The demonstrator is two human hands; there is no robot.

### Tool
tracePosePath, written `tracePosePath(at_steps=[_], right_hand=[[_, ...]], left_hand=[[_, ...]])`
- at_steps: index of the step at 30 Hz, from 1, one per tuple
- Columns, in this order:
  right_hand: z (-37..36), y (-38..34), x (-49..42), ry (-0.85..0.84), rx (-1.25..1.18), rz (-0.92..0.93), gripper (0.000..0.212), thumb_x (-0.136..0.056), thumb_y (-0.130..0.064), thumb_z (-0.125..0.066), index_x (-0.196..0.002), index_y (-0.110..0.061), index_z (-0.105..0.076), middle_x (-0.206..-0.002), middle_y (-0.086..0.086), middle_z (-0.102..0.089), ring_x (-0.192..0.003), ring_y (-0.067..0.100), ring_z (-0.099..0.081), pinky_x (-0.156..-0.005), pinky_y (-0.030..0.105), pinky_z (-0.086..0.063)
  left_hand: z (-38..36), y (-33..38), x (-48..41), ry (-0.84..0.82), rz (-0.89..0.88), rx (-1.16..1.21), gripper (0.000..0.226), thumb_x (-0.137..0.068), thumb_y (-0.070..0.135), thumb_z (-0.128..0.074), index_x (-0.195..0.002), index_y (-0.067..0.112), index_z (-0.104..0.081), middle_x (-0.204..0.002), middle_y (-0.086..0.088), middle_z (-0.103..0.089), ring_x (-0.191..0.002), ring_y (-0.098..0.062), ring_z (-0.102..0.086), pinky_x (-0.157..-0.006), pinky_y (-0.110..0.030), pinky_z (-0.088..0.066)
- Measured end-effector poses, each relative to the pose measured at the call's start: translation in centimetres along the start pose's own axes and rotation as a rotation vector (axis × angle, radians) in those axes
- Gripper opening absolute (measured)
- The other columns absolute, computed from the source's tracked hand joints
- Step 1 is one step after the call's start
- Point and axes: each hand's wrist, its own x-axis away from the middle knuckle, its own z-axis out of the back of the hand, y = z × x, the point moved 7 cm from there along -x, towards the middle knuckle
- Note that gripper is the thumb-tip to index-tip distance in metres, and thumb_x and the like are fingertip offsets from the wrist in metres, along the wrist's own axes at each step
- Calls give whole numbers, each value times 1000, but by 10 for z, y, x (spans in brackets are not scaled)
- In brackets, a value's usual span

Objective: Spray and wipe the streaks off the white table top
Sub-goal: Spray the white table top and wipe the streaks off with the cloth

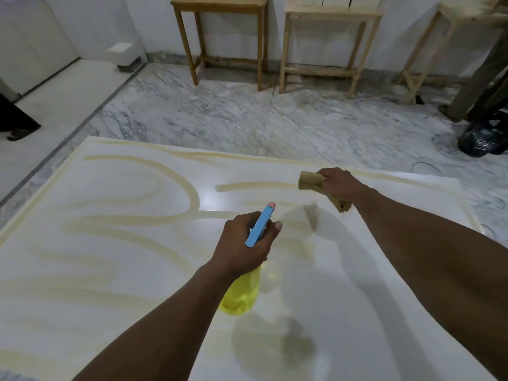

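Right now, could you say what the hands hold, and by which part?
The left hand grips the spray bottle at its neck; right hand clutches the cloth around its middle.

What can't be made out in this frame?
Head view: the trigger and neck of the spray bottle, covered by the left hand gripping it.
Head view: most of the cloth, bunched inside the right hand; whether it touches the table top is unclear.
Head view: table top's near edge, cut off by the frame's bottom.
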Motion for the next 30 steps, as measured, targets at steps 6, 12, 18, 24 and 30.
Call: tracePosePath(at_steps=[6,12,18,24,30], right_hand=[[-3,-14,-72,174,234,81,52,-90,-8,-41,-134,-34,-52,-124,4,-62,-106,31,-61,-81,38,-50],[-95,25,-93,-128,408,137,55,-93,-36,-51,-147,-31,-43,-156,4,-39,-140,29,-41,-107,47,-42],[-108,35,-93,-89,390,148,74,-86,-68,-25,-153,-37,-30,-164,5,-22,-151,33,-19,-120,57,-20],[-129,34,-61,34,329,221,76,-85,-60,-10,-143,-34,-50,-158,3,-38,-147,35,-30,-107,61,-27],[-160,35,4,-25,296,114,49,-103,-53,-24,-150,-42,-34,-166,-7,-16,-154,23,-10,-115,53,-12]], left_hand=[[-1,-1,-55,31,-71,-53,34,-100,46,-71,-73,31,-57,-69,-3,-66,-63,-31,-74,-69,-52,-63],[-10,-24,-64,14,-47,-10,31,-95,54,-69,-82,27,-62,-72,-4,-67,-62,-32,-72,-64,-55,-60],[-16,-38,-62,-20,-17,-23,30,-97,53,-69,-78,30,-63,-68,6,-65,-62,-29,-72,-67,-54,-61],[-17,-45,-54,-27,21,4,28,-99,44,-72,-80,26,-63,-66,6,-65,-56,-23,-75,-64,-39,-63],[-3,-41,-20,-15,7,-1,30,-99,38,-73,-76,25,-60,-67,-1,-66,-55,-25,-75,-55,-20,-56]])
